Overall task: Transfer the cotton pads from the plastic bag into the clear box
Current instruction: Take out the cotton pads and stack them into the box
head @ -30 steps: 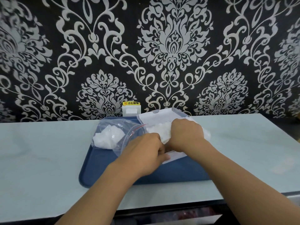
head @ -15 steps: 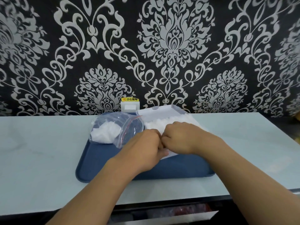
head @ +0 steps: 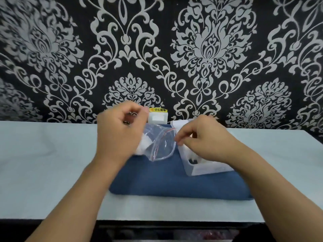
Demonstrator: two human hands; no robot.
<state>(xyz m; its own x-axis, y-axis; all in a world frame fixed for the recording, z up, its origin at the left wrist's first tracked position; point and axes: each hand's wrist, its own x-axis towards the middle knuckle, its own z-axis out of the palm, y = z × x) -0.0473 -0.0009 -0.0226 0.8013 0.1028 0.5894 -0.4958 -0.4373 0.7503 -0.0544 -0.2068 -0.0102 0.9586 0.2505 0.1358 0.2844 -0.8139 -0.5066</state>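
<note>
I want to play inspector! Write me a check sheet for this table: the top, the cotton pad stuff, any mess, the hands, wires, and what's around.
Surface: pale table with a blue tray on it.
Job's things: clear plastic bag with a red zip line, on the tray, some white cotton pads inside; clear box to its right, mostly hidden by the hand.
Clutter: nothing seen.
Hands: left hand raised with curled fingers over the bag's left end, grip unclear; right hand pinches at the bag's mouth edge, over the box.
Cables: nothing seen.
Surroundings: black wall with silver pattern; small white fitting with yellow label at the wall.
</note>
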